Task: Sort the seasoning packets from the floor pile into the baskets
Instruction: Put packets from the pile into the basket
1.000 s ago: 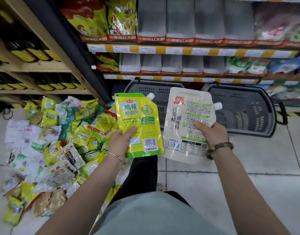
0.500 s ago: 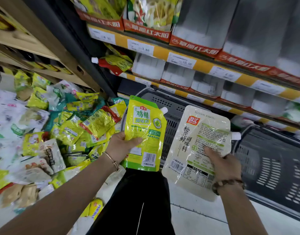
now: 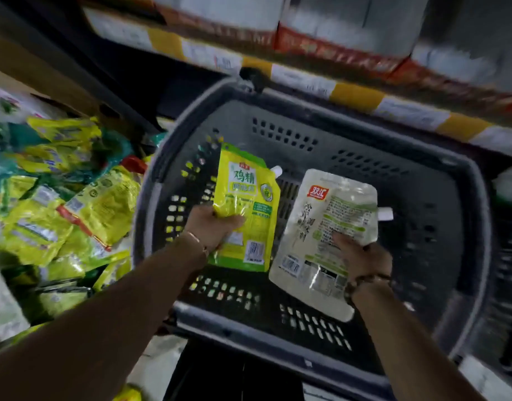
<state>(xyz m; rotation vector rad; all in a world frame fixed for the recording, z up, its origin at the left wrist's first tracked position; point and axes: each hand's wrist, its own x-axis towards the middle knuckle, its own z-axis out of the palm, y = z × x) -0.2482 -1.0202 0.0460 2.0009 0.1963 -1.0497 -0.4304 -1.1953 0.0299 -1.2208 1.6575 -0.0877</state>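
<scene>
My left hand [image 3: 211, 227] grips a yellow spouted seasoning pouch [image 3: 246, 195] by its lower left side. My right hand [image 3: 361, 256] holds a white spouted pouch [image 3: 321, 224] with green print, fingers across its front. Both pouches hang inside the opening of a dark grey plastic basket [image 3: 306, 363] that fills the middle of the view. A pile of mostly yellow and green seasoning packets [image 3: 61, 204] lies on the floor at the left, against the basket's left wall.
Store shelves with yellow price strips [image 3: 353, 94] and red-edged boxes run right behind the basket. A second dark basket [image 3: 509, 270] shows at the right edge. Pale floor tiles [image 3: 159, 360] lie below the basket's near rim.
The view has dropped closer over the left basket. Both hands have carried their pouches forward and down, from above the floor into the basket's opening.
</scene>
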